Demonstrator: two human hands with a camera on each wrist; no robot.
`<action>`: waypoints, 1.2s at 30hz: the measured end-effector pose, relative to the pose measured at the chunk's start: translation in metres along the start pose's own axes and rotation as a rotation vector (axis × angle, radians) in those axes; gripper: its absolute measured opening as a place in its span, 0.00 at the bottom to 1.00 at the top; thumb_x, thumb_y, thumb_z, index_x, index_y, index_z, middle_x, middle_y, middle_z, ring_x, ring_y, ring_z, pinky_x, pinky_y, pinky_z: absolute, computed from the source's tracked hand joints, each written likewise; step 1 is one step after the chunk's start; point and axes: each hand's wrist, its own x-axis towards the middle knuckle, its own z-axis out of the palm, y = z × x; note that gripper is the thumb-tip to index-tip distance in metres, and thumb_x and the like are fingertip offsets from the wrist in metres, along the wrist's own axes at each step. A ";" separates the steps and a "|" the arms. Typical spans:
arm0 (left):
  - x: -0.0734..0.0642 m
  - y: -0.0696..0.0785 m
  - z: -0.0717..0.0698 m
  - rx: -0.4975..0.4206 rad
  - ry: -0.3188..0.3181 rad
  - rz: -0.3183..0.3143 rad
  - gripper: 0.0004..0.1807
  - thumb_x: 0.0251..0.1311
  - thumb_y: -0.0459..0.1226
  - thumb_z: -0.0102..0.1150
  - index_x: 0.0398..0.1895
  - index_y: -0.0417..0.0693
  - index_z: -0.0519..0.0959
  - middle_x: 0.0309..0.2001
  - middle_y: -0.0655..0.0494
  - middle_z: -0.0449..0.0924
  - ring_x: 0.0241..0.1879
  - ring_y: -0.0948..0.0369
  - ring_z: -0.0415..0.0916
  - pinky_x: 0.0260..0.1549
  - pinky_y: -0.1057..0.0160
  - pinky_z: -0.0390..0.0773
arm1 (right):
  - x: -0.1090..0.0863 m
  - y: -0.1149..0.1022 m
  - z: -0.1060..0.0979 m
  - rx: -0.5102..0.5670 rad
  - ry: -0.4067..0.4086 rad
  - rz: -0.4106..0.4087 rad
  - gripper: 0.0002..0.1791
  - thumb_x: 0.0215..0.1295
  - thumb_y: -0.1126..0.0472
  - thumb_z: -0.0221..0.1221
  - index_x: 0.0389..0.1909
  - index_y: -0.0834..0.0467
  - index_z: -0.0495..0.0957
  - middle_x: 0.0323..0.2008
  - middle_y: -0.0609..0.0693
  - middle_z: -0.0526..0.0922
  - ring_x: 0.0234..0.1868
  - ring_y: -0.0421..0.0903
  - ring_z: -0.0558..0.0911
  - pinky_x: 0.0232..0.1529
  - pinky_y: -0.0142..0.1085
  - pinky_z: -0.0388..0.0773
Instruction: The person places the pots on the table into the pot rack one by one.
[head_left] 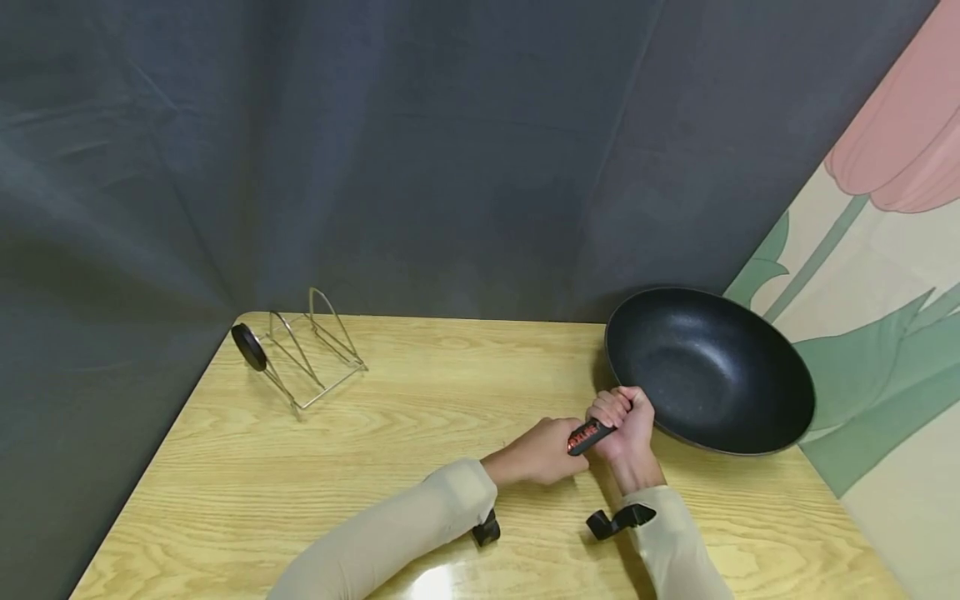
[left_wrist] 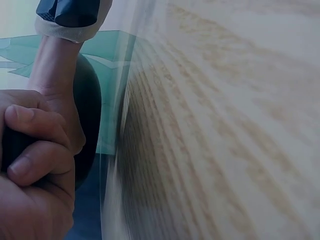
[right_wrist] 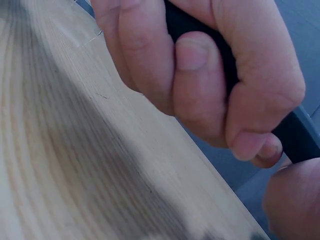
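A black wok (head_left: 712, 375) is at the right of the head view, its inside facing me; it seems raised off the table. Its black handle (head_left: 588, 437) bears red lettering and points toward the lower left. My right hand (head_left: 626, 425) grips the handle near the wok, with fingers and thumb wrapped round it in the right wrist view. Farther down the handle, my left hand (head_left: 551, 450) holds the end. In the left wrist view, the left hand's fingers (left_wrist: 45, 160) curl round the dark handle. The wok's underside is mostly hidden.
A wire rack with a black round disc (head_left: 249, 347) stands at the table's far left corner. The wood-grain table (head_left: 450, 375) meets a dark grey curtain (head_left: 450, 167) behind. On the right hangs a flower-patterned cloth (head_left: 885, 367), close to the wok's rim.
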 end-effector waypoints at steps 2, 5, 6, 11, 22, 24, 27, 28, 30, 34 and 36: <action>0.000 0.000 0.000 -0.009 0.003 0.004 0.11 0.55 0.32 0.65 0.29 0.52 0.71 0.21 0.65 0.69 0.15 0.70 0.66 0.13 0.71 0.66 | -0.001 0.000 0.002 -0.005 -0.003 0.003 0.20 0.59 0.64 0.46 0.18 0.47 0.45 0.17 0.37 0.48 0.17 0.34 0.45 0.20 0.26 0.47; -0.002 0.000 -0.001 -0.036 0.002 0.004 0.10 0.56 0.32 0.64 0.30 0.52 0.71 0.20 0.65 0.69 0.15 0.69 0.66 0.13 0.71 0.65 | -0.002 0.001 0.005 -0.015 -0.010 0.002 0.20 0.59 0.64 0.46 0.19 0.47 0.44 0.17 0.37 0.46 0.18 0.34 0.44 0.20 0.26 0.46; -0.002 0.000 -0.001 -0.046 0.000 0.004 0.10 0.56 0.32 0.64 0.30 0.52 0.71 0.20 0.65 0.69 0.15 0.69 0.66 0.13 0.71 0.65 | -0.002 0.001 0.006 -0.017 -0.016 0.004 0.20 0.59 0.64 0.46 0.19 0.47 0.44 0.18 0.37 0.46 0.18 0.34 0.44 0.21 0.26 0.46; -0.004 0.000 0.000 -0.082 0.010 0.004 0.10 0.56 0.32 0.64 0.31 0.51 0.72 0.21 0.65 0.69 0.15 0.69 0.66 0.13 0.71 0.65 | -0.002 0.002 0.008 -0.044 -0.075 0.021 0.20 0.58 0.65 0.46 0.19 0.47 0.44 0.17 0.38 0.46 0.17 0.34 0.45 0.21 0.26 0.46; -0.005 0.006 -0.003 -0.105 0.025 0.033 0.10 0.56 0.31 0.63 0.33 0.50 0.72 0.21 0.64 0.70 0.14 0.69 0.67 0.12 0.70 0.67 | -0.006 0.002 0.019 -0.081 -0.098 -0.003 0.20 0.58 0.65 0.46 0.20 0.47 0.44 0.18 0.38 0.46 0.17 0.34 0.45 0.20 0.27 0.45; -0.006 0.008 -0.003 -0.109 0.028 0.031 0.10 0.56 0.31 0.63 0.33 0.50 0.72 0.21 0.64 0.70 0.14 0.69 0.67 0.12 0.70 0.67 | -0.006 0.002 0.022 -0.083 -0.094 -0.004 0.20 0.58 0.65 0.46 0.20 0.46 0.43 0.18 0.37 0.45 0.17 0.34 0.45 0.20 0.27 0.45; -0.008 0.010 -0.004 -0.112 0.027 0.029 0.10 0.57 0.31 0.63 0.34 0.50 0.72 0.21 0.64 0.70 0.14 0.69 0.66 0.12 0.70 0.67 | -0.007 0.003 0.024 -0.089 -0.099 0.000 0.21 0.58 0.65 0.46 0.20 0.46 0.43 0.18 0.37 0.45 0.17 0.34 0.44 0.20 0.27 0.45; -0.008 0.011 -0.004 -0.113 0.027 0.031 0.10 0.57 0.31 0.63 0.34 0.50 0.72 0.21 0.64 0.70 0.14 0.69 0.66 0.12 0.70 0.67 | -0.008 0.003 0.025 -0.092 -0.103 -0.001 0.21 0.57 0.65 0.46 0.20 0.46 0.43 0.18 0.37 0.45 0.16 0.34 0.44 0.20 0.27 0.45; -0.009 0.012 -0.005 -0.115 0.029 0.037 0.10 0.57 0.31 0.63 0.35 0.50 0.72 0.21 0.64 0.69 0.14 0.69 0.66 0.12 0.71 0.66 | -0.008 0.003 0.027 -0.101 -0.111 -0.002 0.21 0.57 0.65 0.46 0.19 0.46 0.43 0.17 0.37 0.45 0.16 0.34 0.44 0.20 0.27 0.45; -0.012 0.012 -0.005 -0.145 0.030 0.047 0.09 0.59 0.31 0.63 0.36 0.49 0.71 0.21 0.64 0.69 0.14 0.69 0.66 0.12 0.71 0.66 | -0.009 0.005 0.032 -0.134 -0.116 -0.010 0.21 0.57 0.65 0.46 0.20 0.46 0.42 0.17 0.38 0.45 0.17 0.34 0.44 0.20 0.26 0.44; -0.014 0.012 -0.005 -0.167 0.029 0.048 0.09 0.59 0.31 0.62 0.37 0.48 0.72 0.21 0.63 0.70 0.14 0.69 0.66 0.12 0.71 0.66 | -0.010 0.007 0.035 -0.157 -0.107 -0.012 0.21 0.57 0.65 0.46 0.20 0.47 0.42 0.17 0.38 0.44 0.17 0.34 0.44 0.19 0.26 0.44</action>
